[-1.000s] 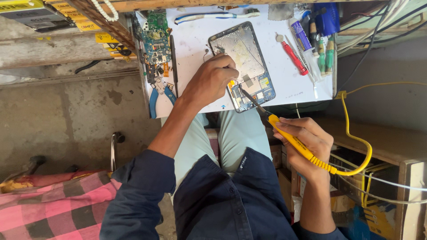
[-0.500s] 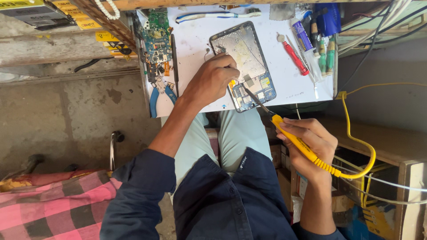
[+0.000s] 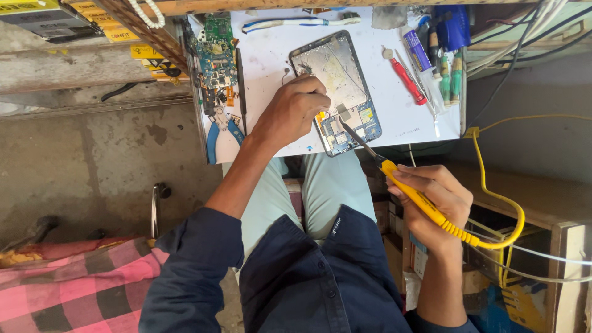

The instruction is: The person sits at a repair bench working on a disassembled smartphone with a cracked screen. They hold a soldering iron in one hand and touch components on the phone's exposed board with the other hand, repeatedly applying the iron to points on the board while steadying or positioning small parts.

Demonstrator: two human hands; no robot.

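Note:
An opened tablet (image 3: 339, 80), back cover off with its blue board showing, lies on a white work surface (image 3: 271, 55). My left hand (image 3: 293, 111) rests on the tablet's lower left part, fingers curled, apparently pinching something small that I cannot make out. My right hand (image 3: 431, 197) grips a yellow soldering iron (image 3: 419, 200). Its dark tip reaches up-left and touches the board near the tablet's lower end. A yellow cable (image 3: 499, 197) loops from the iron's handle to the right.
A green circuit board (image 3: 217, 46) and blue-handled pliers (image 3: 222, 132) lie at the surface's left. A red screwdriver (image 3: 408, 80) and green-handled tools (image 3: 450, 74) lie at its right. Pink checked cloth (image 3: 61, 283) is at lower left, wooden shelving with wires at right.
The soldering iron's tip has stayed on the tablet's lower end while my right hand shifted slightly. My left hand has kept its place on the tablet.

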